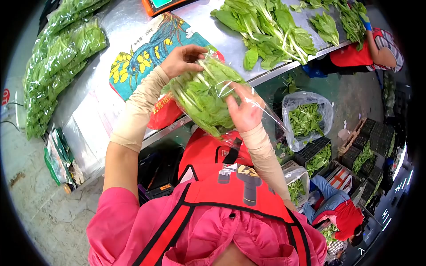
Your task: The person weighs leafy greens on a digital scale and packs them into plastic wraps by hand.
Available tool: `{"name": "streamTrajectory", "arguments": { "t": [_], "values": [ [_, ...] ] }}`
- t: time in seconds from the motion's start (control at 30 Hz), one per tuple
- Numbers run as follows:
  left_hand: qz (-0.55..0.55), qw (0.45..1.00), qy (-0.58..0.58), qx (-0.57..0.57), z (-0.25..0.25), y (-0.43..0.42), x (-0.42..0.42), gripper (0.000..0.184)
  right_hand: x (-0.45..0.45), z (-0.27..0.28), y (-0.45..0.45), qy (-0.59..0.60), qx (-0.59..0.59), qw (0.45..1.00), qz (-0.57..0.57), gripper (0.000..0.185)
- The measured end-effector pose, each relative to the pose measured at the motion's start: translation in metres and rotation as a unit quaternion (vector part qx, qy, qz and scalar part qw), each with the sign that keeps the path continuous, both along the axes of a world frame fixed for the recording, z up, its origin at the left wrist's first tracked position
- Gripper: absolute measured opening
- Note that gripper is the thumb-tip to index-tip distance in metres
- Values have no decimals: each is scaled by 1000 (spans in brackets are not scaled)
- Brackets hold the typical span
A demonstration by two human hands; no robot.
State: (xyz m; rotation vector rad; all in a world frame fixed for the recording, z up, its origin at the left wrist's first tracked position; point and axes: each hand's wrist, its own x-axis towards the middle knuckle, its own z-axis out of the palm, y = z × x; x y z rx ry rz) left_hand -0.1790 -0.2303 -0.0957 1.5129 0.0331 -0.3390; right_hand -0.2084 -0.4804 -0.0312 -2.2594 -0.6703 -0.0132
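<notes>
In front of my chest, over the table's edge, is a clear plastic bag of leafy greens (202, 95), with pale stems towards its upper end. My left hand (184, 62) has its fingers curled on the stem end of the bag. On the other side, my right hand (245, 108) grips the bag, its thumb and fingers against the greens and loose clear film lying over them. Beneath my left forearm a printed sack (153, 55) lies flat on the metal table (95, 106). A red plastic bag (164, 113) sits at the table's edge, partly hidden by the greens.
Filled bags of greens (62, 66) are stacked at the left. Loose greens (270, 33) lie on the table's far right, near an orange scale (162, 5). A lined bin of leaves (307, 119) and dark crates (313, 153) stand on the floor. Two other people (348, 217) work at the right.
</notes>
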Motion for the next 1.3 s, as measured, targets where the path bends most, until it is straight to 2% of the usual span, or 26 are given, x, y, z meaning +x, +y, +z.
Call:
{"name": "streamTrajectory", "arguments": {
  "t": [0.13, 0.2, 0.27, 0.53, 0.73, 0.97, 1.03, 1.13, 1.3],
  "values": [
    [15, 1000, -20, -8, -3, -2, -5, 54, 0, 10, 6, 15, -19, 999, -25, 25],
    [8, 1000, -25, 11, -2, -3, -4, 54, 1, 6, 8, -27, 9, 999, -36, 25],
    [2, 999, -31, 29, -1, -4, -4, 54, 1, 8, 11, -15, 23, 999, -39, 25],
    [-13, 996, -40, 84, 4, -7, -1, 40, 5, -1, 12, -17, 83, 995, -46, 28],
    [31, 999, -32, 25, -5, -10, -5, 28, 6, -6, 11, -46, 90, 994, -38, 29],
    [27, 1000, -13, 6, -9, -7, -5, 29, 5, -1, 8, -33, 61, 997, -20, 30],
    [7, 995, -15, 94, -7, -6, -4, 26, 5, 2, 7, -35, 36, 999, -16, 31],
    [-34, 986, -27, 159, 4, -6, 0, 24, 5, 3, 6, -23, -6, 1000, -11, 32],
    [-80, 968, -88, 219, 12, -2, 7, 21, 5, 0, 6, -41, 1, 999, -12, 29]
  ]
}}
